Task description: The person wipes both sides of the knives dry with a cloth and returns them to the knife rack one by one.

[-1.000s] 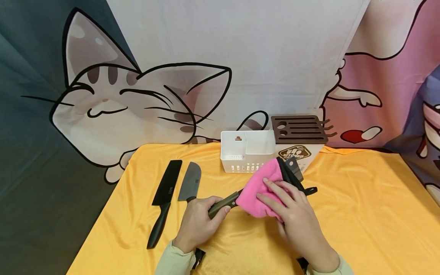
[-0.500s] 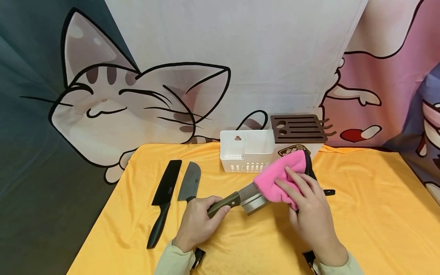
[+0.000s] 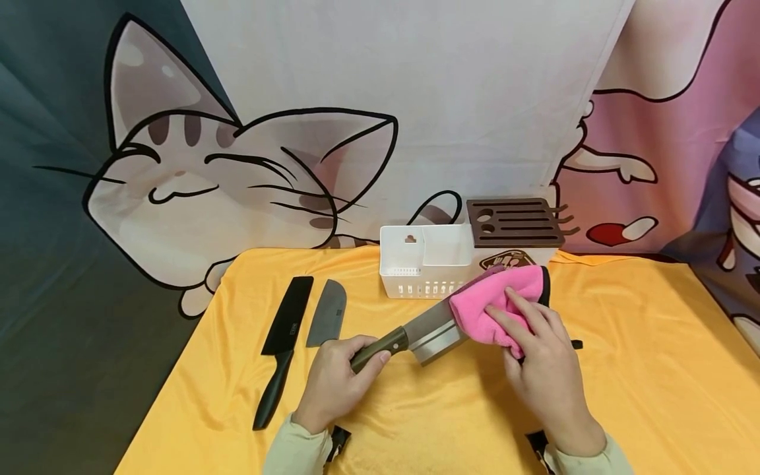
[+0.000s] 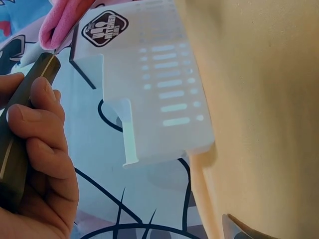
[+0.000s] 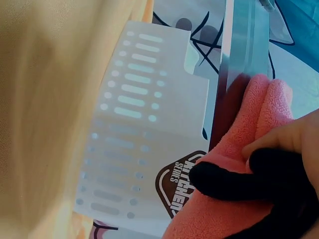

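My left hand (image 3: 340,377) grips the dark green handle of a cleaver (image 3: 436,335), its broad steel blade tilted up to the right above the table. A pink cloth (image 3: 488,309) with black edging is folded over the outer part of the blade and hides the tip. My right hand (image 3: 549,369) holds this cloth against the blade, fingers spread on its top. In the right wrist view the cloth (image 5: 249,134) wraps the steel blade (image 5: 244,45), pinched between thumb and fingers. The left wrist view has my fingers (image 4: 47,124) curled round the handle (image 4: 15,144).
On the yellow tablecloth (image 3: 196,376), to the left, lie a black knife (image 3: 287,330) and a shorter grey-bladed knife (image 3: 329,313), its handle hidden behind my left hand. A white knife holder (image 3: 415,264) with a brown slotted top (image 3: 515,223) stands at the back, behind the cleaver.
My right hand and the cloth have slid right along the blade, uncovering the part near the handle. The left hand has shifted slightly left with the cleaver.
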Demonstrator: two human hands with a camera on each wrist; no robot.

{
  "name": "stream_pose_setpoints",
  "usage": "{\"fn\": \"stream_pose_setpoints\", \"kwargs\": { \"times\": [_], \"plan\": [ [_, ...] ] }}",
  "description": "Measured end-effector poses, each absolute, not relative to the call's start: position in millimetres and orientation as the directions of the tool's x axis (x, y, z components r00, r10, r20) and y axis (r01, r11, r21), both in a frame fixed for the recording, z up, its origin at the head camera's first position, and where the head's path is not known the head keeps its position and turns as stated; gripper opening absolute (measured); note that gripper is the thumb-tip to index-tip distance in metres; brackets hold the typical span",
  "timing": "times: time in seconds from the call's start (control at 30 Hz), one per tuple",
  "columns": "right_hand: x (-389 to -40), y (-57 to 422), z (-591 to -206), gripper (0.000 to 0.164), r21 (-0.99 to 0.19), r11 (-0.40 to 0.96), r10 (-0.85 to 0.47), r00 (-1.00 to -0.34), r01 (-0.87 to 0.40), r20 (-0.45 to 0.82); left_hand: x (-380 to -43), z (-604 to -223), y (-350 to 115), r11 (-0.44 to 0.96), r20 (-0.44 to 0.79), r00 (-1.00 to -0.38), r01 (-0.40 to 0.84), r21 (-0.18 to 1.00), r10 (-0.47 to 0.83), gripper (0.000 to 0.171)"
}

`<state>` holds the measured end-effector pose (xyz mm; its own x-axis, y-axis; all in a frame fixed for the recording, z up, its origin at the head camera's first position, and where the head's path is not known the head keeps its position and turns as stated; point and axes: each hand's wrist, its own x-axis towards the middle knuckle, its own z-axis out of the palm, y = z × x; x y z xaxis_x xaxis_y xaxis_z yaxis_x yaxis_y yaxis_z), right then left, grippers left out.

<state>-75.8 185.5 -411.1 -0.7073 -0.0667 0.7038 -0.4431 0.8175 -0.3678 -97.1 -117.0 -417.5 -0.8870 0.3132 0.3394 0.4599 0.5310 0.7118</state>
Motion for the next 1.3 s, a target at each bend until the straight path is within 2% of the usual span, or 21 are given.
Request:
{"fn": "stream_pose_setpoints", "kwargs": {
  "times": [0.3, 0.5, 0.77, 1.3],
  "plan": [
    [-74.7, 182.5, -411.0, 0.035, -0.369, 0.808, -0.069, -0.697, -0.458, 0.714, -97.7, -416.0, -119.2, 0.531, 0.356, -0.887, 0.461, 0.711, 0.294, 0.021],
    [-73.1, 179.4, -412.5, 0.035, -0.347, 0.813, -0.107, -0.706, -0.467, 0.700, -98.6, -416.4, -120.6, 0.529, 0.352, -0.892, 0.452, 0.718, 0.284, 0.021],
    [-68.4, 169.7, -412.2, 0.036, -0.289, 0.824, -0.183, -0.711, -0.488, 0.679, -99.3, -416.4, -121.0, 0.526, 0.358, -0.891, 0.453, 0.720, 0.278, 0.020],
    [-65.2, 155.1, -411.8, 0.033, -0.235, 0.752, -0.335, -0.663, -0.616, 0.670, -98.9, -417.0, -119.5, 0.520, 0.353, -0.896, 0.443, 0.730, 0.269, 0.019]
  ]
}}
